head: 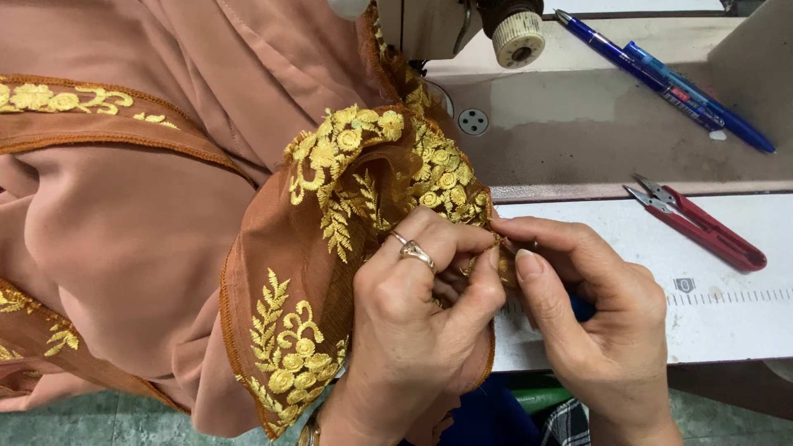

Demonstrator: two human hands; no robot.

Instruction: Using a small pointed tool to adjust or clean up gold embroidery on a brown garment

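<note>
My left hand (417,318), with a ring on one finger, pinches the edge of a brown sheer trim with gold flower embroidery (330,248). My right hand (591,310) pinches the same edge right beside it, fingertips of both hands touching at the fabric's corner. The trim belongs to a dusty pink garment (124,223) that spreads over the left half of the view and runs up toward the sewing machine head (450,25) at the top.
Red thread snips (702,227) lie on the white table (727,322) at right. Two blue pens (669,78) rest on the machine bed (578,124) at the top right. A printed ruler runs along the table. The table's front edge is just below my hands.
</note>
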